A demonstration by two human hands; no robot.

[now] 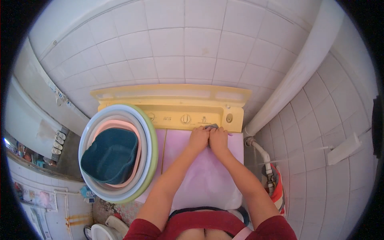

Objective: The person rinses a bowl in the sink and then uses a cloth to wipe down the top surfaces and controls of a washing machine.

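Both hands meet over the far right part of a washing machine's pink-purple lid, just in front of its yellow control panel. A crumpled grey cloth shows between and beyond the fingers. My left hand is closed on its left side, and my right hand is closed on its right side. Most of the cloth is hidden under the fingers. The panel has round knobs and bears writing, and its yellow cover stands raised along the tiled wall.
Nested plastic basins rest on the machine's left part, a dark teal one innermost. At right are a white pipe, a water pipe with fittings and a red-and-white bag. A toilet stands at lower left.
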